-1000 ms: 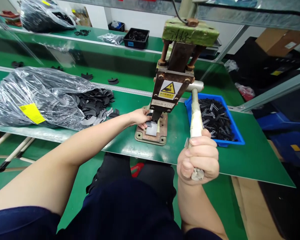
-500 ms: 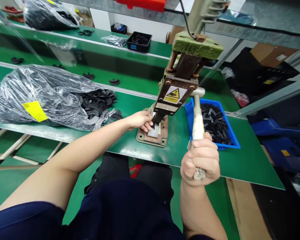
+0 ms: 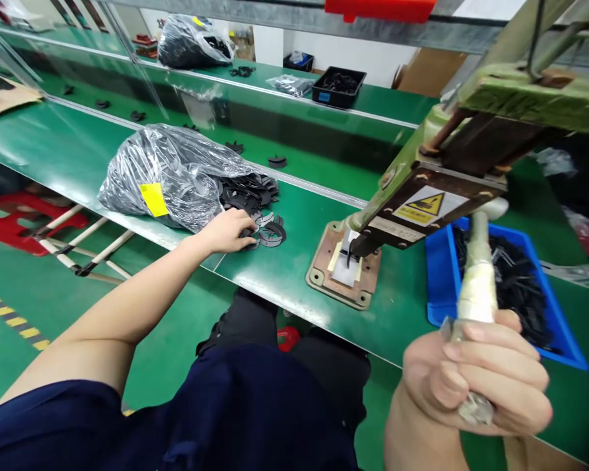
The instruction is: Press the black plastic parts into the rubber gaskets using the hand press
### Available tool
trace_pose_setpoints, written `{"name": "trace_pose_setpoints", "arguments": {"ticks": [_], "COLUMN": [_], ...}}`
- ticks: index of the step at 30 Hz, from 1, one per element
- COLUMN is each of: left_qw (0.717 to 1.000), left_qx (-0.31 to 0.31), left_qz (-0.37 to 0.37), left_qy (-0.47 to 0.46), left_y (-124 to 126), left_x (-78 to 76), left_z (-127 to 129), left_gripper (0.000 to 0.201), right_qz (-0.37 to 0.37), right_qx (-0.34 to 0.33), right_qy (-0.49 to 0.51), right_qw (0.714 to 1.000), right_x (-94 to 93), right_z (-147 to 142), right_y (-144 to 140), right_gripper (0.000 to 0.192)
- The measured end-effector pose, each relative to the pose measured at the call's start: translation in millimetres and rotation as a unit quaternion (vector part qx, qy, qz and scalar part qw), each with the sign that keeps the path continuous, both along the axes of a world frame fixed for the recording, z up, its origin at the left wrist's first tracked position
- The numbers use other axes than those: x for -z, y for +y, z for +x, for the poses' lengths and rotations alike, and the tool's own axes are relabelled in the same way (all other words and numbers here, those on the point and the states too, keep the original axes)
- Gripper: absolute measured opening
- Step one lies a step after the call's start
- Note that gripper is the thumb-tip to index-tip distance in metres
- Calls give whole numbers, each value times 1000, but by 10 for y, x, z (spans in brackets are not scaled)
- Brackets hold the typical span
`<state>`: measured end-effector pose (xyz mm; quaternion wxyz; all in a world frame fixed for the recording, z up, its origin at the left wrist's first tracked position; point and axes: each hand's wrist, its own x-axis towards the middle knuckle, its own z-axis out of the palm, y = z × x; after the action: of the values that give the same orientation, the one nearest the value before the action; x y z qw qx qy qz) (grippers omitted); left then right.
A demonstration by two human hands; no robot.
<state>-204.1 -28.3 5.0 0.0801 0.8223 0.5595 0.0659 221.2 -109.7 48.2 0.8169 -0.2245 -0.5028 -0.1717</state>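
My right hand (image 3: 481, 376) is wrapped round the taped lever handle (image 3: 477, 288) of a green and brown hand press (image 3: 417, 203). Under the press head, a small black part (image 3: 349, 248) sits in the fixture on the base plate (image 3: 319, 268). Over to the left, my left hand (image 3: 230, 231) reaches to loose curved black pieces (image 3: 273, 232), thumb and fingers a little apart at the pile's edge. Those pieces spill from a clear plastic bag (image 3: 177, 173) with a yellow label. Whether the fingertips grip a piece is partly hidden.
A blue bin (image 3: 554, 307) full of black parts stands right of the press, behind my right hand. Several curved pieces lie on the strip behind the bag, one of them a dark piece (image 3: 277, 161). Farther back is a black tray (image 3: 338, 88). A metal shelf edge (image 3: 294, 23) runs overhead.
My left hand has left the press fixture and moved left to the curved pieces by the bag. My right hand still grips the lever handle. The view has turned left.
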Motion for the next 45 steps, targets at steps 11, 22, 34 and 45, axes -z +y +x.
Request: {"name": "trace_pose_setpoints", "arguments": {"ticks": [11, 22, 34, 45], "left_qw": [995, 875, 741, 811], "left_qx": [80, -42, -96, -46], "left_qz": [-14, -217, -325, -329], "left_qy": [56, -430, -579, -481], "left_y": [292, 202, 355, 470], "left_x": [57, 197, 134, 99], "left_z": [564, 1331, 1998, 2097], "left_gripper": [24, 43, 33, 27], "right_qz": [-97, -71, -64, -53], "right_qx": [-23, -40, -11, -32], "right_qy": [-81, -92, -81, -86], "right_qw": [992, 992, 995, 994], "right_x": [-19, -36, -57, -39], "right_z": [78, 53, 23, 36], "right_y": [-234, -226, -202, -187], "right_gripper": [52, 37, 46, 44]}}
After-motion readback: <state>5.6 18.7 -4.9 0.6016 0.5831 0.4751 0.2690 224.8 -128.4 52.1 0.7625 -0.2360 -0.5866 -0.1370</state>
